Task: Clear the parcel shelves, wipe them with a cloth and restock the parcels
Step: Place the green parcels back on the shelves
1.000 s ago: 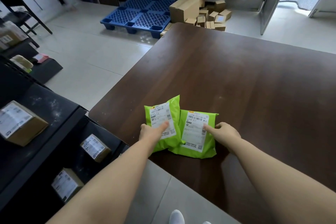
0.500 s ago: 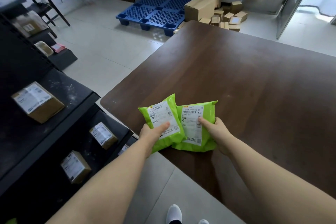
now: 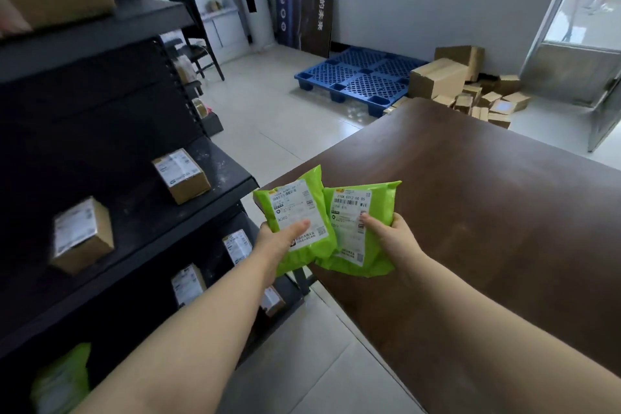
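Head camera, looking forward and down: a black shelving unit (image 3: pixel 100 54) fills the left side, and a dark brown table (image 3: pixel 487 228) fills the right, with a strip of pale tiled floor between them. Beyond the table, a blue plastic pallet (image 3: pixel 359 77) lies on the floor against the far wall, with a heap of cardboard cartons (image 3: pixel 440 77) just beside it on the right. Two labelled boxed parcels (image 3: pixel 181 175) sit well apart on the middle shelf, labels upward. Three more boxed parcels stand on the shelf below, and a blurred green mailer (image 3: pixel 64 376) shows at the bottom left. The two parcels being handled are both bright green mailers with white labels, held up side by side over the table's near-left corner, next to the shelf edge. The left green mailer (image 3: pixel 295 208) is tilted towards the shelving and overlaps the left edge of the right green mailer (image 3: pixel 383 202). The left hand (image 3: pixel 279 242) grips the left mailer at its lower edge, thumb pressed on the label, fingers hidden beneath. The right hand (image 3: pixel 393 235) grips the right mailer, thumb on the label and fingers curled round its right edge. Both forearms are extended and bare.
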